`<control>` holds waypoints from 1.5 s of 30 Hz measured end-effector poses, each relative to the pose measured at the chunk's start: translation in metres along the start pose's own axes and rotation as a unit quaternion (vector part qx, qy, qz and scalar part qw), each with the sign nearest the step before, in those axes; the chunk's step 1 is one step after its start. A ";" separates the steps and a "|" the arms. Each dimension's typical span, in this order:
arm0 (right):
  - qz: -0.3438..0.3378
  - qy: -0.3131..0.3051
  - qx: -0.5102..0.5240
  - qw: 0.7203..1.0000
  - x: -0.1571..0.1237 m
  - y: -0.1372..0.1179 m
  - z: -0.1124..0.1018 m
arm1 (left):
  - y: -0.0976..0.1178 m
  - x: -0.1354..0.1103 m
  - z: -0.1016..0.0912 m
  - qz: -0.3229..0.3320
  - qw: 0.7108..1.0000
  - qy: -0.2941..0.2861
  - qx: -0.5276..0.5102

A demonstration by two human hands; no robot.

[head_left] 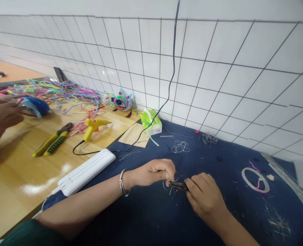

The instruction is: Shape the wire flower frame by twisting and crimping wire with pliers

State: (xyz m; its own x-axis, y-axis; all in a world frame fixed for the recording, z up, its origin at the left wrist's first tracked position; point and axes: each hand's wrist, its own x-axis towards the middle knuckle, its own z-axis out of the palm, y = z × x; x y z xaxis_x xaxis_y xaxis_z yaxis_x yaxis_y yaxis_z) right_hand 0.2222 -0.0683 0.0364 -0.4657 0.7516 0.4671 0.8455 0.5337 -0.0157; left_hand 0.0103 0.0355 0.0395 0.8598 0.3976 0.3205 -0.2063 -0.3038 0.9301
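Right hand (205, 194), near the middle of the cloth (146, 222), is closed round one pair of pliers (179, 185). Left hand (161, 171) is clenched at the finger ends, pinching thin wire (164, 186) just at the plier tips; the pinch point is hidden behind the fingers, and the wire's strands are too fine to count. One bracelet (121, 182) on the left wrist.

Containers: one tissue pack (155, 127), far, against the wall; contents hidden. One white ring (244, 181), right, with pink strands lying across its inside.

Counts on cloth: two wire tangles (180, 147), far; one loose heap of scraps (279, 220), near right, pieces uncountable. One brown sheet (131, 136) lies partly under the tissue pack. One power strip (87, 172), left, at the table edge.

On the table (10, 184), left: one glue gun (91, 129), one green-handled cutter (54, 140), two decorated balls (122, 101) at the far side, and a heap of coloured stems (71, 90), overlapping, not countable.

Far left, a co-worker's hand (1, 114), blurred and cut off by the frame, holds a blue ball (38, 106), partly covered.
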 end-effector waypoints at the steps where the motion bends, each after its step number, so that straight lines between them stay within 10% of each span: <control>1: -0.002 0.002 -0.007 1.000 0.000 0.000 0.000 | 0.000 0.000 0.000 -0.001 1.000 0.002 0.000; 45: -0.003 0.012 -0.015 1.000 -0.003 0.001 0.002 | 0.006 0.001 0.007 0.016 0.997 0.026 0.071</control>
State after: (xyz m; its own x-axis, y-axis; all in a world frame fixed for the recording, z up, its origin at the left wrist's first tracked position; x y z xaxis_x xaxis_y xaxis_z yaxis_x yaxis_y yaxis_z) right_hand 0.2244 -0.0693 0.0335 -0.4644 0.7391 0.4879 0.8505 0.5257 0.0133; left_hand 0.0134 0.0279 0.0445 0.8275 0.4295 0.3617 -0.1619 -0.4343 0.8861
